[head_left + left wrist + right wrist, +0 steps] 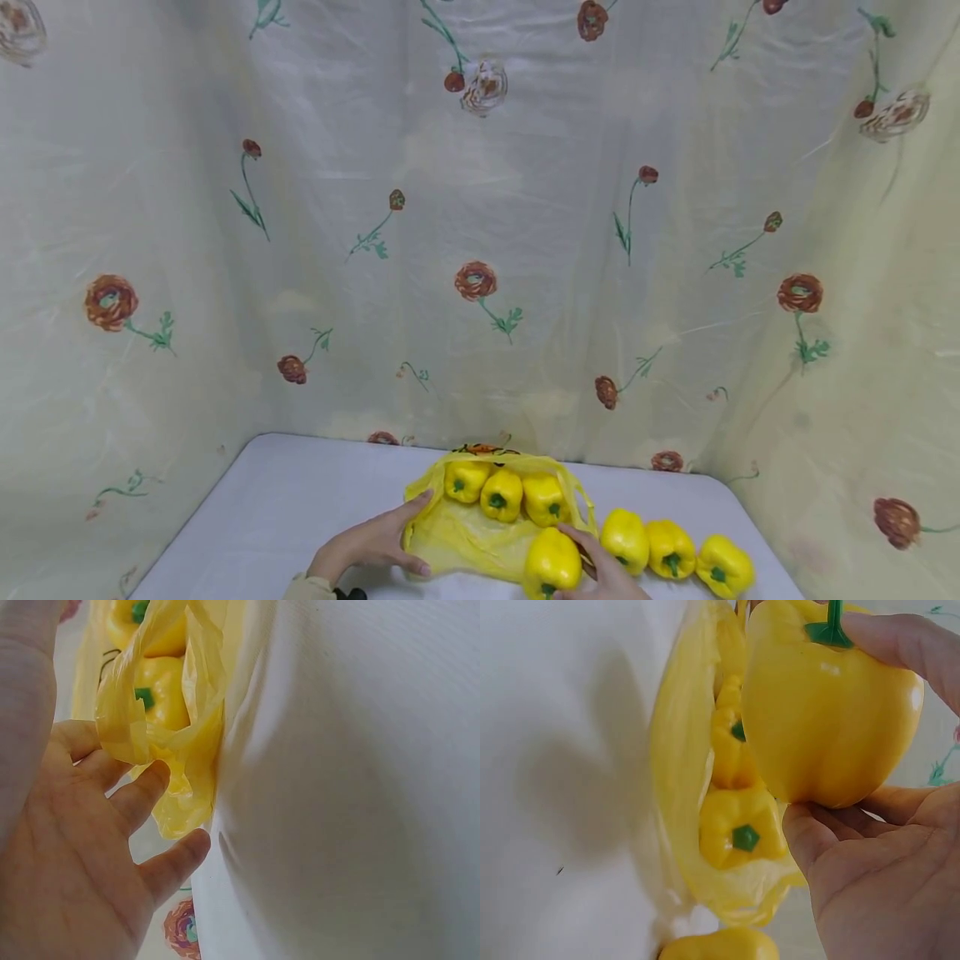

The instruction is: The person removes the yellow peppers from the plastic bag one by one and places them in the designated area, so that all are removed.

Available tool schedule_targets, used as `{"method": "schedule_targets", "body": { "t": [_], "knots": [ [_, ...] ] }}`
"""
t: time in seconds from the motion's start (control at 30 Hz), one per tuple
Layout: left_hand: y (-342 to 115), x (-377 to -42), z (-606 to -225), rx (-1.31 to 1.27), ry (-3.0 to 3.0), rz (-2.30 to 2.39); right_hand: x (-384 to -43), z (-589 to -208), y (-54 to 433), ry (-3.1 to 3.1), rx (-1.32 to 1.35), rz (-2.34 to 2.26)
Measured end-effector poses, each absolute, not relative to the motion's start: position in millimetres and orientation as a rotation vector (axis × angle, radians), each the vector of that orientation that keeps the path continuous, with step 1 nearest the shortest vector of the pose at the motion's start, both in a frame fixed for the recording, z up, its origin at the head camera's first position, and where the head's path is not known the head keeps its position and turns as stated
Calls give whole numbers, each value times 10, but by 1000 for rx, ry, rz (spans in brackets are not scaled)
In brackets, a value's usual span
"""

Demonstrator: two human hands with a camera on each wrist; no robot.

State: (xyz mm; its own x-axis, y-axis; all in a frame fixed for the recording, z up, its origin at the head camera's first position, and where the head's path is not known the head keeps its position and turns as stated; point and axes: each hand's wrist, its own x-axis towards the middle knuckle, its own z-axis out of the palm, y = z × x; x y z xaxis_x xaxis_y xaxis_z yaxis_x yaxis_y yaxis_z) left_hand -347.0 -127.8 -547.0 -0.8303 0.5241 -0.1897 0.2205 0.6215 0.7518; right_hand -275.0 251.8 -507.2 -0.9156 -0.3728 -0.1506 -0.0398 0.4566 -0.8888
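Note:
My right hand (pixel 606 577) grips a yellow bell pepper (pixel 552 560) at the front right of the bag's mouth. In the right wrist view the thumb lies by its green stem and the fingers are under its other end. The thin yellow plastic bag (pixel 468 546) lies on its side, mouth toward me, with three yellow bell peppers (pixel 501 495) in a row inside. My left hand (pixel 375 542) is at the bag's left edge. Its fingers (pixel 142 796) are spread and loosely bent, right at the bag's handle loop (pixel 122 727).
Three more yellow bell peppers (pixel 671 550) stand in a row on the white-covered table (pixel 315 475), right of the bag. A pale curtain (pixel 525 250) with a flower print hangs behind the table and along both sides.

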Motion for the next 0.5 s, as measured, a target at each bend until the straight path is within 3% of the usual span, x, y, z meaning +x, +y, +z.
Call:
{"method": "schedule_targets", "body": {
  "t": [0.37, 0.5],
  "knots": [
    [-1276, -3484, -5453, 599, 2449, 1085, -2743, -5216, 2842, 2366, -500, -1439],
    [-1287, -3483, -5469, 604, 2458, 1073, -2784, -5347, 2939, 2412, -444, -1443]
  ]
}}
